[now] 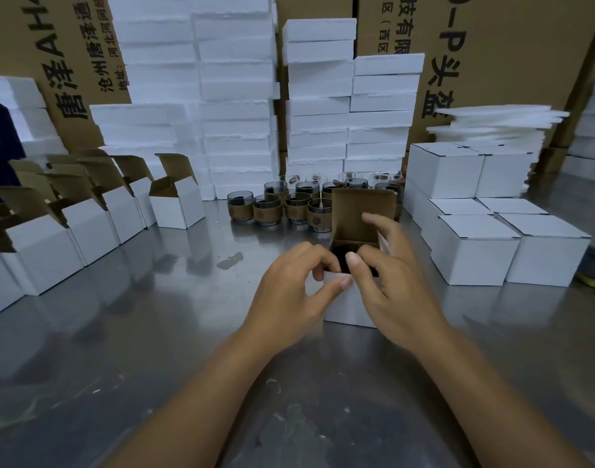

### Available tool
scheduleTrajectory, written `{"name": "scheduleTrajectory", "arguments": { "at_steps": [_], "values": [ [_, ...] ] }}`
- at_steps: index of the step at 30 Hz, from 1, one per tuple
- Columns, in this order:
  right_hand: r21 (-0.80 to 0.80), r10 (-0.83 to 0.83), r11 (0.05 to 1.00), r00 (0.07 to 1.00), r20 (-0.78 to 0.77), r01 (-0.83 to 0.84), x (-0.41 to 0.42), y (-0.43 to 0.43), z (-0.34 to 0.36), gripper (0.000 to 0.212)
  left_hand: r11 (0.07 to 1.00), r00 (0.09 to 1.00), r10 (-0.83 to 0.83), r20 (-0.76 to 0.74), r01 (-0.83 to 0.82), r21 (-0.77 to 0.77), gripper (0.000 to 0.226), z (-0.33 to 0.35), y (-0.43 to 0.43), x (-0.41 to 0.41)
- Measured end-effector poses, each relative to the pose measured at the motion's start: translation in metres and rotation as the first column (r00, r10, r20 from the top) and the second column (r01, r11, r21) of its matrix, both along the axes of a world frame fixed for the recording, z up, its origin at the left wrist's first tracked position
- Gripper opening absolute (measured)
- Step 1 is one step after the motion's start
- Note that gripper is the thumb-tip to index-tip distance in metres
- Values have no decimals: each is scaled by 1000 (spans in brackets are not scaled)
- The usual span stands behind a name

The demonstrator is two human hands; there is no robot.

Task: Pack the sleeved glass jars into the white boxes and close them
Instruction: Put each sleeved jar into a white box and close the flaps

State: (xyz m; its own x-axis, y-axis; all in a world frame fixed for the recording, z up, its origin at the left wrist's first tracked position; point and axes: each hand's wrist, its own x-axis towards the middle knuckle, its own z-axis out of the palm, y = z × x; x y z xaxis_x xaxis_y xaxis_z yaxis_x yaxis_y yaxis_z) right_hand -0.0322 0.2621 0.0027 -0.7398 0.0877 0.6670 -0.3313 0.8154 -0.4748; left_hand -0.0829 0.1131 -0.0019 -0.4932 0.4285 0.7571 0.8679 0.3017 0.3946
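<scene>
A white box [348, 307] stands on the steel table in front of me, its brown-lined lid flap upright at the back. Something dark sits inside it, mostly hidden by my fingers. My left hand [294, 288] pinches the box's near left edge between thumb and fingers. My right hand [387, 275] grips the near right side, thumb over the opening and index finger resting on the lid flap. Behind the box stand several glass jars with brown sleeves [267, 209] in a cluster.
Open empty white boxes [174, 204] line the left side of the steel table [154, 332]. Closed white boxes [475, 251] are stacked at the right. White foam blocks [235, 106] and brown cartons [508, 45] rise along the back. Foam sheets [498, 123] lie at the right rear.
</scene>
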Motion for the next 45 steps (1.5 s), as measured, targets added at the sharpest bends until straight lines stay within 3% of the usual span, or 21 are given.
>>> {"name": "scheduleTrajectory", "arguments": {
  "at_steps": [5, 7, 10, 13, 16, 19, 26, 29, 33, 37, 38, 40, 42, 45],
  "values": [
    [76, -3, 997, 1000, 12, 2, 3, -3, 4, 41, 1000, 1000, 9, -20, -9, 2, 16, 1, 0, 3],
    [-51, 4, 999, 995, -96, -9, 4, -7, 7, 34, 998, 999, -17, 27, 15, 61, 5, 2, 0, 4],
    [-419, -84, 908, 965, -249, -29, 5, -9, 12, 20, 969, 970, -85, 229, 27, 244, 29, 6, 0, 5],
    [-702, -107, 710, 994, -27, 58, 2, -4, 15, 32, 965, 871, -110, 479, -21, 260, 37, 9, 1, 2],
    [-802, 59, 588, 983, 172, 106, -1, -2, 14, 39, 973, 734, -174, 657, 24, 230, 40, 7, 5, 1],
    [-787, 119, 611, 974, 194, 82, -2, -1, 12, 35, 971, 652, -200, 732, 31, 238, 48, 6, 6, 0],
    [-742, 166, 670, 980, 109, -31, -2, -2, 10, 57, 967, 635, -240, 735, 92, 237, 52, 6, 5, -4],
    [-731, 182, 677, 982, 48, -90, -3, -4, 10, 52, 964, 652, -254, 714, 106, 246, 47, 8, 5, -2],
    [-764, 128, 643, 991, 32, -58, -2, -4, 12, 30, 967, 678, -227, 699, 72, 245, 30, 6, 3, -3],
    [-871, 172, 491, 982, 72, -22, 0, -3, 18, 34, 959, 702, -227, 676, 42, 279, 24, 5, 3, -3],
    [-860, 182, 509, 981, 73, -31, 1, -4, 18, 35, 957, 701, -226, 677, 30, 288, 24, 6, 3, -3],
    [-770, 173, 636, 982, 73, -55, 2, -7, 14, 38, 952, 684, -236, 690, 19, 306, 24, 8, 2, -2],
    [-661, 199, 743, 978, 63, -108, 4, -10, 9, 38, 944, 689, -263, 675, 40, 326, 37, 8, 1, 1],
    [-582, 188, 804, 981, 55, -121, 3, -9, 4, 41, 940, 727, -274, 629, 64, 336, 47, 7, 2, 2]
  ]
}}
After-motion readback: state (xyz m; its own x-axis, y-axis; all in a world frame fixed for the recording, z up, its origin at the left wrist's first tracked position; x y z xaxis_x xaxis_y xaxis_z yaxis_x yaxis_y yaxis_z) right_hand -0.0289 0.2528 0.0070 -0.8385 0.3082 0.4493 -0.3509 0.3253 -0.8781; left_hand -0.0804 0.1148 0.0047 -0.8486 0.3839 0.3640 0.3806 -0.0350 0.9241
